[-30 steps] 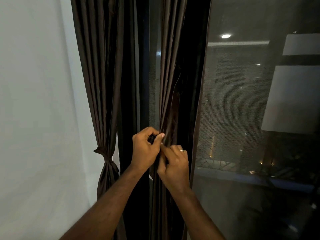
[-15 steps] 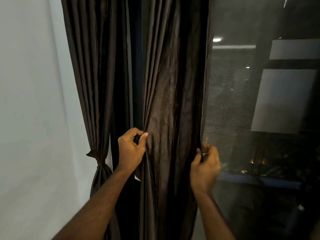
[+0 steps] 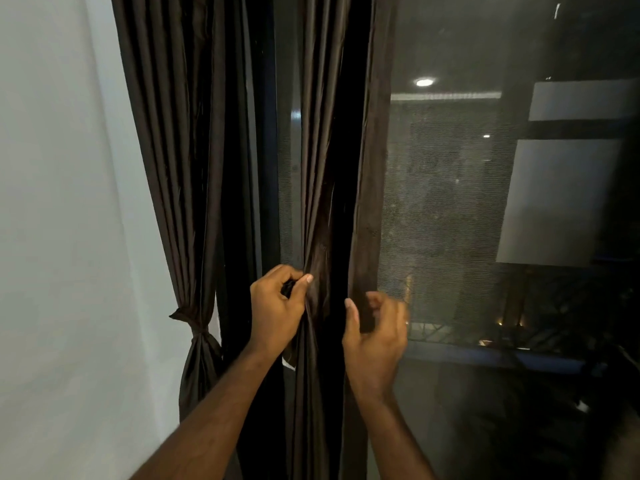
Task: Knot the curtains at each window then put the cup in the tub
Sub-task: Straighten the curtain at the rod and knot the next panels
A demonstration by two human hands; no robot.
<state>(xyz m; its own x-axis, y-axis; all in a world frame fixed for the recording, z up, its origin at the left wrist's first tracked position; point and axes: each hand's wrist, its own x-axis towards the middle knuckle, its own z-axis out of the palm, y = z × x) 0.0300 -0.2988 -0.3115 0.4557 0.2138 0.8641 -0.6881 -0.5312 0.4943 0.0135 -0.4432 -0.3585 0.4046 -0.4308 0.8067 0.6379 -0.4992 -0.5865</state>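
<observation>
Two dark brown curtains hang at the window (image 3: 450, 220). The left curtain (image 3: 180, 168) hangs beside the white wall (image 3: 52, 237) and is already tied in a knot (image 3: 194, 327) low down. The middle curtain (image 3: 318, 150) hangs loose in front of the mesh screen. The left hand (image 3: 277, 306) grips this curtain's left folds, fingers curled and thumb pressed on the fabric. The right hand (image 3: 374, 330) pinches the curtain's right edge strip between thumb and curled fingers, with a ring (image 3: 407, 322) on one finger. A dark gap separates the two held parts. Cup and tub are out of view.
</observation>
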